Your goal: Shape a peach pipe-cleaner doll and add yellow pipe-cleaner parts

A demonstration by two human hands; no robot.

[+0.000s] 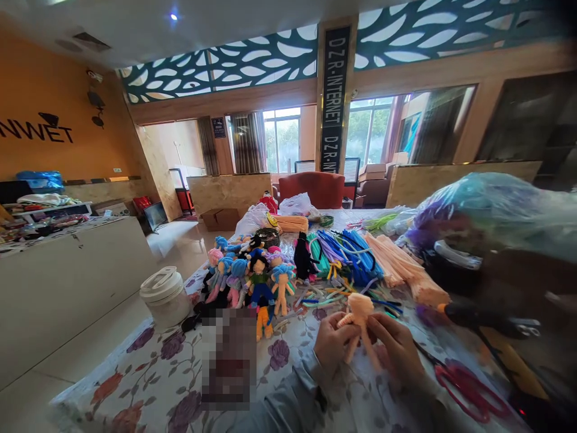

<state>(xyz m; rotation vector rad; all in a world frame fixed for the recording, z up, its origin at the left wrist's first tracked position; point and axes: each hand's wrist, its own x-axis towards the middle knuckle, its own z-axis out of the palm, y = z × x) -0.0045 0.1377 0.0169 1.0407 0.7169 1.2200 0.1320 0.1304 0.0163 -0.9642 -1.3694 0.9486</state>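
Note:
Both hands hold a peach doll body (362,310) made of fuzzy pipe cleaners, with a rounded head at the top and two legs hanging down. My left hand (332,340) pinches it at its left side, near an arm. On the other side, the fingers of my right hand (396,346) close on its body. Red-handled scissors (469,385) lie just right of my right hand. Beyond the doll body, cut pipe cleaner pieces (331,294) in several colours are scattered over the flowered tablecloth (279,355).
Several finished dolls (259,276) crowd the table's middle left, beside a white lidded tub (165,296). Bundles of blue pipe cleaners (360,258) and peach pipe cleaners (408,270) lie behind. A glue gun (478,316) and a large plastic bag (487,207) are at the right.

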